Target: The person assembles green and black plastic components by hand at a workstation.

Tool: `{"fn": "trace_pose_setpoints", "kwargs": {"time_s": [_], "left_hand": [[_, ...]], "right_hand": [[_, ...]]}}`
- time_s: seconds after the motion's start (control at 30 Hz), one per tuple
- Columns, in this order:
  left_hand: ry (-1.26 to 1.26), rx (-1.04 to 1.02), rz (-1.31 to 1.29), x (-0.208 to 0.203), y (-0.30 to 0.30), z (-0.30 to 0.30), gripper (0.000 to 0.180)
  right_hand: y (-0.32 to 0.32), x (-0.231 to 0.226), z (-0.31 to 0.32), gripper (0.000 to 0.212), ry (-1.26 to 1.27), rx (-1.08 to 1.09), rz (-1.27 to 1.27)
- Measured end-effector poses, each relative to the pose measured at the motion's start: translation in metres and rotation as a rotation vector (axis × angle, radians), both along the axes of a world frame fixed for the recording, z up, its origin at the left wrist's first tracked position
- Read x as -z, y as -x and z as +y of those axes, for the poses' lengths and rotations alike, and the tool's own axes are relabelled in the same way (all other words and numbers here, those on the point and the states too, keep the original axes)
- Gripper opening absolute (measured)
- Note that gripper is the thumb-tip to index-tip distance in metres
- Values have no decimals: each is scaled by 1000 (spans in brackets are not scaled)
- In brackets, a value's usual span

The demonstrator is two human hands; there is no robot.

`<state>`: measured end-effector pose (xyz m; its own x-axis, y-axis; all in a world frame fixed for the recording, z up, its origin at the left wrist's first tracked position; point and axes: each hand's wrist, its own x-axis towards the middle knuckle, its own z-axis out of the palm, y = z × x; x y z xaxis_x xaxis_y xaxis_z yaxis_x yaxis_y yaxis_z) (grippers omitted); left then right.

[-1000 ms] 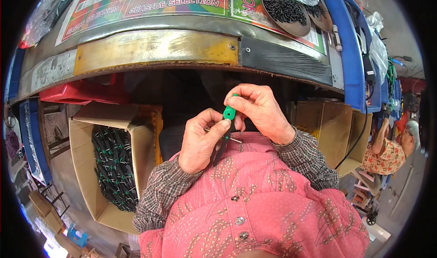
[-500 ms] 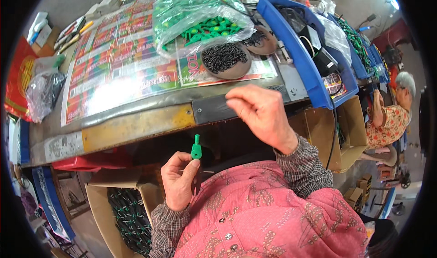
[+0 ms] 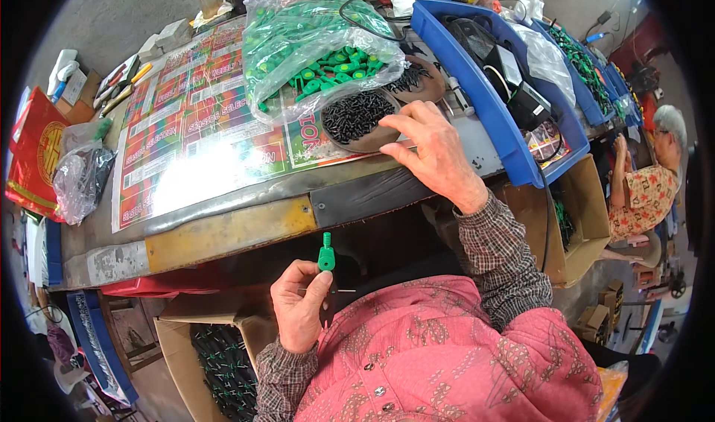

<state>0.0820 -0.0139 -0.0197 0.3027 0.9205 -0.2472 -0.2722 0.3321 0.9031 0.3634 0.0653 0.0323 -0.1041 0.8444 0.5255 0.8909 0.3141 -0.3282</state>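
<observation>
My left hand [image 3: 299, 310] is below the table edge, pinched on a small green plastic plug part [image 3: 325, 254] that points upward, with thin metal pins sticking out beside my fingers. My right hand [image 3: 432, 154] reaches up over the table edge, fingers spread, at the rim of a round brown dish of small black screws [image 3: 356, 115]. Just behind the dish lies a clear bag of green plastic parts [image 3: 313, 49], open toward me.
A blue bin [image 3: 488, 109] with cables stands to the right. A colourful printed sheet [image 3: 201, 139] covers the table. A cardboard box of finished wired parts [image 3: 220, 362] sits under my left hand. Another person [image 3: 644, 191] sits at the far right. Plastic bags [image 3: 82, 180] lie at left.
My hands parted: the right one left the green part and rose to the screw dish on the table, while the left stayed low holding the part. My view tilted up to the tabletop.
</observation>
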Motion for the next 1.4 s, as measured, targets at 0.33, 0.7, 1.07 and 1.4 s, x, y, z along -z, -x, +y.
{"fn": "trace_pose_setpoints", "kwargs": {"time_s": [0.33, 0.7, 1.07, 1.4], "left_hand": [[12, -20, 18, 1, -5, 3, 9], [4, -24, 40, -1, -7, 3, 10], [0, -18, 28, -2, -3, 3, 8], [-16, -49, -7, 3, 6, 2, 8]], "right_hand": [[8, 9, 11, 44, -24, -23, -97], [8, 7, 9, 33, 56, -48, -31], [13, 4, 7, 9, -6, -194, 3], [23, 6, 6, 11, -102, -159, -334]]}}
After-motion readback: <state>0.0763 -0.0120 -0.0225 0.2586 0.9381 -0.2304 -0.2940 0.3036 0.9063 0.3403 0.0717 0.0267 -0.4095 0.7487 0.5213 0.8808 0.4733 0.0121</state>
